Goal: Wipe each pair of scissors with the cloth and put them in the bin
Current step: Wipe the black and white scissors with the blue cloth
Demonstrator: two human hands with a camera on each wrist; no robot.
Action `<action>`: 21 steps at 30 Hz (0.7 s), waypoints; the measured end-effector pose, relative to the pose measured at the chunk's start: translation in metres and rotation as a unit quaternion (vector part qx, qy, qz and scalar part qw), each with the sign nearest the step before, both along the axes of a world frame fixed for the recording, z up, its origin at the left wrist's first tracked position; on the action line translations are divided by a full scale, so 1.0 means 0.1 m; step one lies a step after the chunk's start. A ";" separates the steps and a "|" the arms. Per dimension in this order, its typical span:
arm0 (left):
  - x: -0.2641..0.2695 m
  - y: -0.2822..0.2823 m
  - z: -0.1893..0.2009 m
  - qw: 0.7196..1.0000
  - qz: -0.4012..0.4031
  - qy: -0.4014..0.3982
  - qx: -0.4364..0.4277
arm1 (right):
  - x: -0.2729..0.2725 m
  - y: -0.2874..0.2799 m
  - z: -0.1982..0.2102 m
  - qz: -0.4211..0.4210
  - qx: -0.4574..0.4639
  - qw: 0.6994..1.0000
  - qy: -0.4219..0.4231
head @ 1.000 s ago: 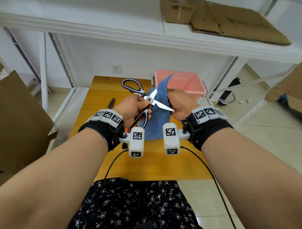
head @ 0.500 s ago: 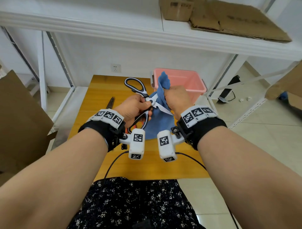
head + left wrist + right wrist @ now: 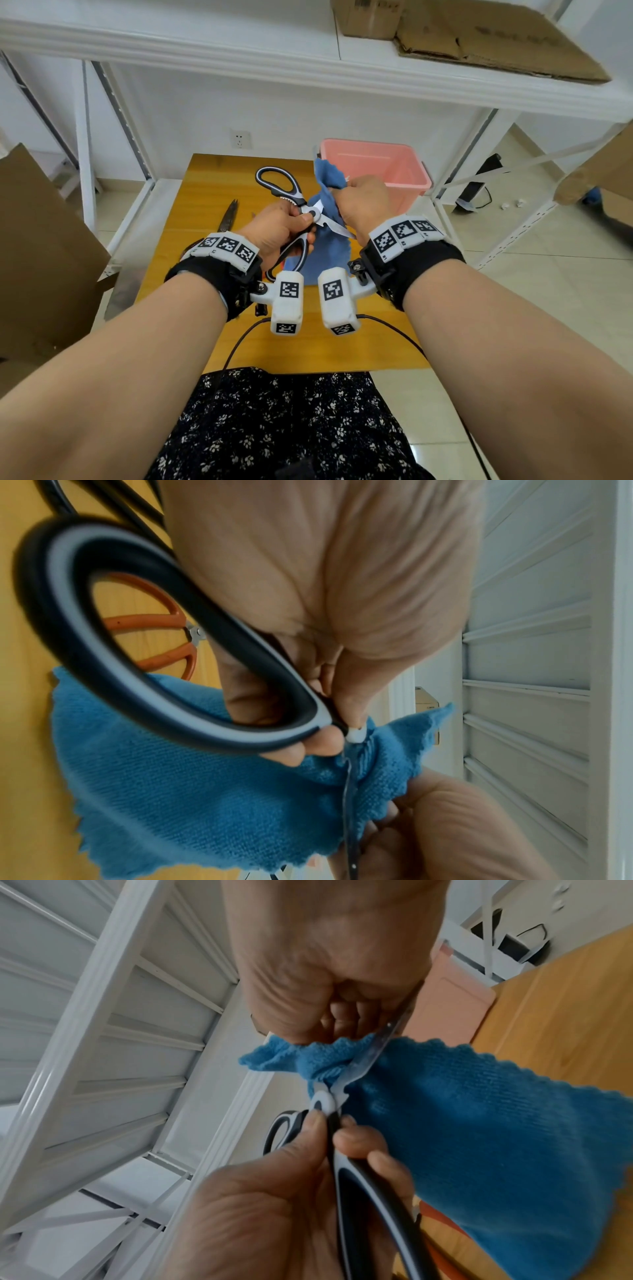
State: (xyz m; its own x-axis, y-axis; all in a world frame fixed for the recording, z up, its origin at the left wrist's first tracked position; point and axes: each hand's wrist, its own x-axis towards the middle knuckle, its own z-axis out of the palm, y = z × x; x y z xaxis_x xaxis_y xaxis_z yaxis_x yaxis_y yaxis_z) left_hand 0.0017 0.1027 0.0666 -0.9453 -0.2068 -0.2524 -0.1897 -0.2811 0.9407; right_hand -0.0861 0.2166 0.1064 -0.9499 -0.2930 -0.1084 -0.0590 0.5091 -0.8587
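Note:
My left hand (image 3: 281,229) grips black-and-white kitchen scissors (image 3: 291,202) near the pivot, held open above the wooden table (image 3: 212,178). My right hand (image 3: 363,202) clutches the blue cloth (image 3: 329,253), which is wrapped over one blade close to the pivot (image 3: 329,1099). The other blade (image 3: 337,228) points toward my right wrist. Cloth (image 3: 205,799) hangs down below both hands. The pink bin (image 3: 376,168) stands at the table's far right, behind my right hand. Orange-handled scissors (image 3: 154,639) lie on the table under the cloth. Dark shears (image 3: 227,216) lie to the left.
A white metal shelf frame (image 3: 113,113) surrounds the table, with a shelf board overhead holding cardboard (image 3: 479,31). A brown cardboard sheet (image 3: 37,246) leans at the left. Cables (image 3: 239,342) run across the near table edge. Tiled floor (image 3: 548,274) lies to the right.
My right hand has slid the cloth up along the blade toward the pivot, bunching it higher in front of the bin. The left hand kept its hold on the scissors.

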 end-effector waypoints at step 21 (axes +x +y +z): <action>0.09 0.02 0.02 0.999 -0.002 -0.002 -0.041 | 0.07 0.05 -0.06 -0.008 -0.058 0.997 -0.054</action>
